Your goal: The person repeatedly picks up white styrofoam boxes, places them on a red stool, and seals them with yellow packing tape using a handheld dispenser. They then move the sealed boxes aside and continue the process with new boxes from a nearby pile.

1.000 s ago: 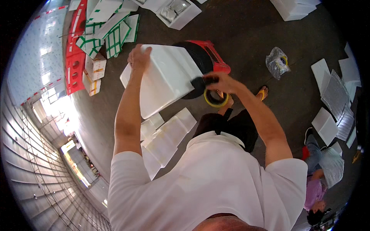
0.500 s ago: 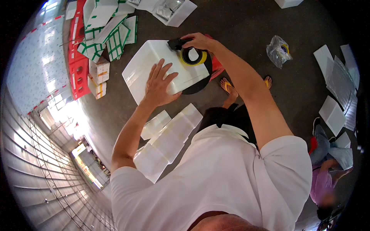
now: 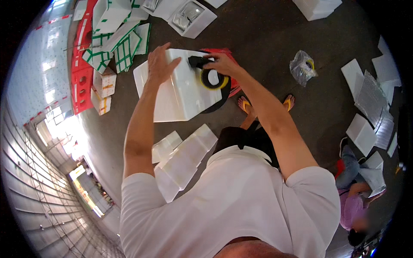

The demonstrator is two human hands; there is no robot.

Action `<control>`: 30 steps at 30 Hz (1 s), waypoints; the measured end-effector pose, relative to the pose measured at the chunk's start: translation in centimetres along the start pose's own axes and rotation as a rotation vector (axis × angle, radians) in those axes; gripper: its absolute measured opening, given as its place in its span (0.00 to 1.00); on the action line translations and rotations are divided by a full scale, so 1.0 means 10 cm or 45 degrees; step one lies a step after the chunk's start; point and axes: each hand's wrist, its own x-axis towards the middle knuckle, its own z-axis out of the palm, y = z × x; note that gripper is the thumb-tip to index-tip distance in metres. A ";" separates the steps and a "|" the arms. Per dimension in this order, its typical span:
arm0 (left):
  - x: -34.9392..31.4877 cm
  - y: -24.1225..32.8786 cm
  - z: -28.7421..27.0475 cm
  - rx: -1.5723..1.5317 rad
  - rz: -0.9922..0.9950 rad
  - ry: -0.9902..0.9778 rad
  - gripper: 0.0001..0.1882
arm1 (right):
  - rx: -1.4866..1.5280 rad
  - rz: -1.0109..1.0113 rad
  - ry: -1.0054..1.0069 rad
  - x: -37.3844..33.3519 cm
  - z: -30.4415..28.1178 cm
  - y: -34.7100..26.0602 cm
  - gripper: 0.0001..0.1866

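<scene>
- We see the right hand [image 3: 222,63] clamped on the tape dispenser [image 3: 204,78].
- To its left, the left hand [image 3: 160,68], fingers apart, touches the white box [image 3: 183,90].

tape dispenser [image 3: 204,75] over white box [image 3: 186,92]

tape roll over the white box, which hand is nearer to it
Right. The right hand is at the tape roll, holding its black dispenser; the left hand is farther left, against the white box.
</scene>
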 end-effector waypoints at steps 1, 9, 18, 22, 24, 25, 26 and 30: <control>-0.05 -0.10 -0.02 0.035 -0.038 0.055 0.34 | 0.016 0.018 -0.062 0.07 0.06 -0.01 0.28; 0.03 -0.20 -0.06 -0.053 -0.688 0.162 0.31 | -0.105 0.218 -0.305 -1.30 0.21 0.18 0.28; 0.03 -0.54 0.01 -0.086 -0.957 0.162 0.37 | -1.002 -0.098 -0.394 -1.42 0.96 -0.20 0.29; -0.06 -0.67 -0.01 -0.057 -1.207 0.309 0.38 | -0.353 -0.354 -0.137 -1.61 0.93 0.18 0.30; -0.05 -0.56 -0.03 -0.115 -1.261 0.252 0.40 | 0.125 -0.062 0.229 -1.44 0.74 0.30 0.30; -0.05 -0.57 -0.02 -0.106 -1.258 0.336 0.39 | 0.617 0.232 0.576 -1.31 0.71 0.36 0.30; -0.01 -0.55 -0.01 -0.112 -1.259 0.339 0.39 | 0.611 0.230 0.578 -1.14 0.77 0.44 0.30; -0.01 -0.67 -0.07 -0.096 -1.347 0.364 0.38 | 0.257 -0.143 1.079 -0.88 1.65 0.31 0.35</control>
